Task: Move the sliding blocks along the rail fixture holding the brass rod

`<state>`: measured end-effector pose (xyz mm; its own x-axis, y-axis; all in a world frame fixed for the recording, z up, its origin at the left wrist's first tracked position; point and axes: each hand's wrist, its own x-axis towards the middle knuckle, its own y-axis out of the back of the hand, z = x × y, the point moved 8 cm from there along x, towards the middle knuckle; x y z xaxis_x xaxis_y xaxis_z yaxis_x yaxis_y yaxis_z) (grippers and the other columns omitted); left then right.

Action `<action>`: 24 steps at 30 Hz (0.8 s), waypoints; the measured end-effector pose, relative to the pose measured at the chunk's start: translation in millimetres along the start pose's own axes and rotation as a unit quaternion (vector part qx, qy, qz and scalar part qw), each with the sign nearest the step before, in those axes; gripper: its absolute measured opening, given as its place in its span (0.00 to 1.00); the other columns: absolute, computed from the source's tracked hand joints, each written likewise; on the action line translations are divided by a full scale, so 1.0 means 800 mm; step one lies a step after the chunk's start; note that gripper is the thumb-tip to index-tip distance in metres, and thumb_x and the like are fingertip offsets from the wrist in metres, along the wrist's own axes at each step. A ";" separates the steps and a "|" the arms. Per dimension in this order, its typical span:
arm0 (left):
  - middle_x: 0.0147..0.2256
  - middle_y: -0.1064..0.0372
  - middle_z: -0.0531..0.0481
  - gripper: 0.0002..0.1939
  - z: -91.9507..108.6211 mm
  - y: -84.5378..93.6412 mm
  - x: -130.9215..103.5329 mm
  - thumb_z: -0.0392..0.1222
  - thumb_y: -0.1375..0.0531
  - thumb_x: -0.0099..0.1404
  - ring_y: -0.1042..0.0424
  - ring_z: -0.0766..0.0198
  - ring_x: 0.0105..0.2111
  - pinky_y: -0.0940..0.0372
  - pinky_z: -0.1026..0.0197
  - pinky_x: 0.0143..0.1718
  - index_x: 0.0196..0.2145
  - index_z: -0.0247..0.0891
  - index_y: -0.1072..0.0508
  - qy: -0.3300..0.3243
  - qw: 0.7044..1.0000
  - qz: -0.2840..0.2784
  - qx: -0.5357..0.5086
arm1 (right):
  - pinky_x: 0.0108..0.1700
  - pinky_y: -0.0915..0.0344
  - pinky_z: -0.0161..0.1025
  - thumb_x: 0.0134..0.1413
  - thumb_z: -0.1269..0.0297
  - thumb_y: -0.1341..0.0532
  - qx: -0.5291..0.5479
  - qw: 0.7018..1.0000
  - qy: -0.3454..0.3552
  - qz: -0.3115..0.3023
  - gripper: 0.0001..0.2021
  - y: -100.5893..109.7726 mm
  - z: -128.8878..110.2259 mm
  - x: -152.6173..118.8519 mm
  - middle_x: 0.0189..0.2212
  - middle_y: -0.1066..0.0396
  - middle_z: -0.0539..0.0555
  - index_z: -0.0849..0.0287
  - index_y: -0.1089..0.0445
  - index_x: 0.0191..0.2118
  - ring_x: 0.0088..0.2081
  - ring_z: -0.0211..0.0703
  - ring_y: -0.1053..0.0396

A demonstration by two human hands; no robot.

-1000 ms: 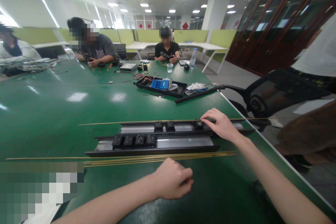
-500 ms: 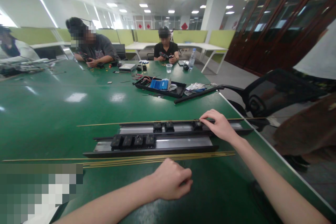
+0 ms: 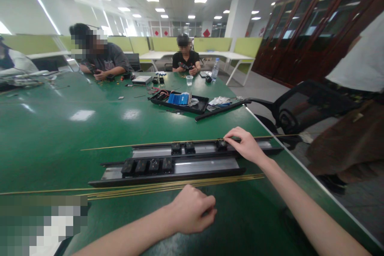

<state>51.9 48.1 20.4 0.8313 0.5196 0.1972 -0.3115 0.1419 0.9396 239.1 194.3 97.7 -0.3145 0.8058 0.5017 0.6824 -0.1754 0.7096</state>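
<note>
My right hand pinches a thin brass rod between thumb and fingertips, right beside a black block in the far rail. That rod runs lengthwise along the back edge of the far black-edged metal rail. Two more black blocks sit further left in the same rail. Nearer to me, a second rail holds several black blocks side by side at its left. My left hand rests with curled fingers on the green table, nothing seen in it, just in front of several loose brass rods.
Further back lie a black tray with blue items, white gloves and a black bar. Two people work across the table. A black chair and a standing person are beyond the right table edge. A water bottle stands far off.
The whole view has shifted slightly, so things appear a little further left and lower. Both hands keep their poses, and the right hand stays at the same block and rod.
</note>
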 end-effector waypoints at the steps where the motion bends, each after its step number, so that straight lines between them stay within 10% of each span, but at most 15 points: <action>1: 0.23 0.29 0.55 0.10 0.000 0.000 0.000 0.41 0.42 0.67 0.32 0.66 0.20 0.54 0.60 0.22 0.29 0.41 0.37 -0.001 1.000 0.000 -0.002 | 0.47 0.33 0.50 0.64 0.56 0.40 -0.001 1.000 0.002 0.000 0.10 0.000 0.000 0.000 0.34 0.23 0.54 0.52 0.25 0.34 0.42 0.49 0.30; 24: 0.23 0.28 0.55 0.10 -0.003 0.001 -0.002 0.43 0.41 0.67 0.29 0.65 0.21 0.54 0.60 0.20 0.29 0.40 0.36 0.001 1.000 -0.008 0.005 | 0.47 0.31 0.50 0.64 0.57 0.40 -0.036 0.998 0.038 -0.025 0.10 0.002 -0.009 0.004 0.36 0.22 0.55 0.52 0.24 0.35 0.42 0.49 0.29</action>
<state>48.9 49.3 20.0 0.8357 0.5184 0.1812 -0.2926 0.1412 0.9457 234.1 192.7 104.2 -0.3983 0.7704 0.4979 0.6163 -0.1773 0.7673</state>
